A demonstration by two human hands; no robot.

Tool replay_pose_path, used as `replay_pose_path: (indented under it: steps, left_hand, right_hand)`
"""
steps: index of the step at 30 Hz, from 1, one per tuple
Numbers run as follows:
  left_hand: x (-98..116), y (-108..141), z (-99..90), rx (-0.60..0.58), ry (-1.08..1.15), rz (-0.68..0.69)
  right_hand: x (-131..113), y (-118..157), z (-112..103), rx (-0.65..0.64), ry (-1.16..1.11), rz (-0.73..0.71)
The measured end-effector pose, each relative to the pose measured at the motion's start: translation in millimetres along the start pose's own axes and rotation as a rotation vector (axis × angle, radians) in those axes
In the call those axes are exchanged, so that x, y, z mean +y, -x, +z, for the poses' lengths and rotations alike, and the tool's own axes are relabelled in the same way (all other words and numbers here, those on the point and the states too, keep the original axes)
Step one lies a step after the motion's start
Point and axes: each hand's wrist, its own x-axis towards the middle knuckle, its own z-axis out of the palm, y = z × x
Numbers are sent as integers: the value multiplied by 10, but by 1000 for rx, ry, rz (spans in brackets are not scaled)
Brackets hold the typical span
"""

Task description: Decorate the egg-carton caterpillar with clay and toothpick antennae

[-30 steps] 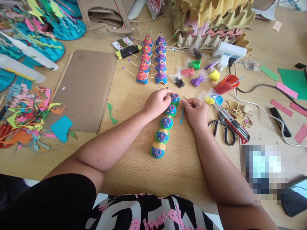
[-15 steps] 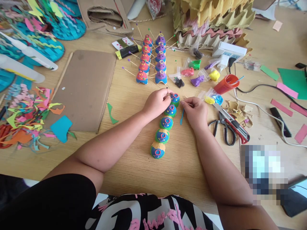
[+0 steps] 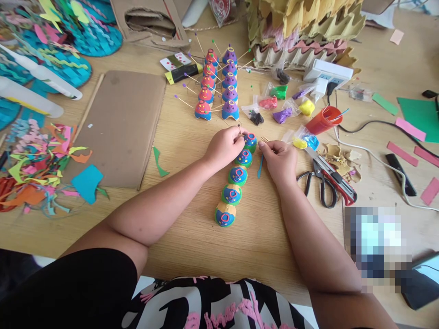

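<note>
A curved row of blue and green domed figures (image 3: pixel 238 176) with red rings on top stands on the wooden table. My left hand (image 3: pixel 226 144) is closed beside the far end of this row, fingertips at the farthest dome, with a thin dark-tipped stick showing above them. Just right of that dome, my right hand (image 3: pixel 279 160) pinches several thin wooden sticks (image 3: pixel 265 139). A blue plastic tool (image 3: pixel 260 167) lies near its fingertips. Farther back stand a row of red and blue figures (image 3: pixel 206 95) and a row of purple and blue ones (image 3: pixel 229 94), with sticks poking out.
Bags of coloured clay (image 3: pixel 282 115), an orange cup (image 3: pixel 324 120), scissors (image 3: pixel 322 183) and a red cutter (image 3: pixel 338 180) lie to the right. Cardboard (image 3: pixel 120 128) and paper scraps (image 3: pixel 44 169) are on the left. Egg trays (image 3: pixel 302 27) are stacked at the back, near a white power strip (image 3: pixel 328 73).
The fingers of my right hand have shifted slightly on the sticks. My left hand and the figures look the same.
</note>
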Motion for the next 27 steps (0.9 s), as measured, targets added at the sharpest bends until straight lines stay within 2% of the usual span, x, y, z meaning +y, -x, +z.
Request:
replay_pose_path:
  steps: [27]
  left_hand:
    - [29,11,-11,-11,-3,-11]
  right_hand:
    - [-22,-1,11,18,12,0]
